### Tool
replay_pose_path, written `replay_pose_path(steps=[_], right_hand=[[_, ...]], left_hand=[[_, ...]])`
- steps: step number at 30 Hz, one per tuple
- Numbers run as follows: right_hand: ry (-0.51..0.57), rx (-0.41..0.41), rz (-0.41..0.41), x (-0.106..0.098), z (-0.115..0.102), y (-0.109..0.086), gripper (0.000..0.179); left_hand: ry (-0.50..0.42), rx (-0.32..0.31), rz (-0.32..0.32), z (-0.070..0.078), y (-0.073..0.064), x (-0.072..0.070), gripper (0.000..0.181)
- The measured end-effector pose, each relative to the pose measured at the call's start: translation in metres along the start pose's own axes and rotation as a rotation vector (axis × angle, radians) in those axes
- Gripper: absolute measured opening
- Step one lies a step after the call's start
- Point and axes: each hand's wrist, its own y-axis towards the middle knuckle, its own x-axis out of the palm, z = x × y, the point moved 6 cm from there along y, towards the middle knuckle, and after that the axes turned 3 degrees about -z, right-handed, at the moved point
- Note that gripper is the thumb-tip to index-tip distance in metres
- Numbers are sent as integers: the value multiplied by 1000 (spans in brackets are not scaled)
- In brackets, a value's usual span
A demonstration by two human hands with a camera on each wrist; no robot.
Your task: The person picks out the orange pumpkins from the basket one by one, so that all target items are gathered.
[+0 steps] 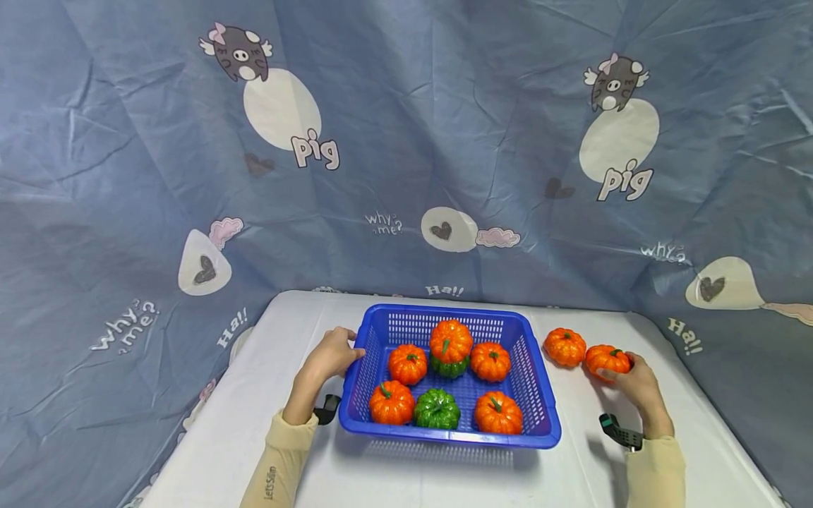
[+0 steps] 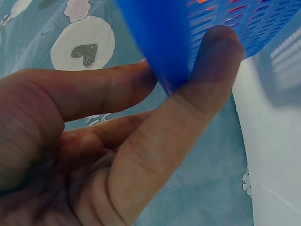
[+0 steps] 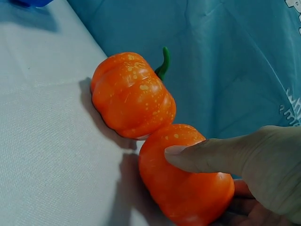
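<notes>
A blue plastic basket (image 1: 449,439) holds several orange toy pumpkins (image 1: 498,413) and two green ones (image 1: 437,409); one orange pumpkin (image 1: 451,341) lies on top of a green one. At the basket's left side, my left hand (image 1: 334,353) pinches the rim, with thumb and fingers on either side of the blue edge (image 2: 162,42) in the left wrist view. To the right of the basket, my right hand (image 1: 638,384) grips an orange toy pumpkin (image 3: 188,188), its thumb across the near side. Another speckled orange pumpkin (image 3: 134,96) sits on the table, touching the gripped one.
A white cloth (image 1: 406,483) covers the table. Behind and on both sides hangs a blue-grey curtain (image 1: 394,141) with pig prints, close to the table's edges. Dark wrist devices (image 1: 621,432) are worn below both hands.
</notes>
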Motion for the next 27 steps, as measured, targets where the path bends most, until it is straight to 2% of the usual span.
replay_pose_path(steps=[10, 18, 27], right_hand=[[-11, -30, -49, 0, -2, 0, 87], [-7, -8, -72, 3, 5, 1, 92], [-8, -12, -87, 2, 2, -1, 91]], left_hand=[[4, 1, 2, -1, -1, -1, 46], [17, -4, -2, -1, 0, 1, 45], [14, -6, -2, -1, 1, 1, 46]])
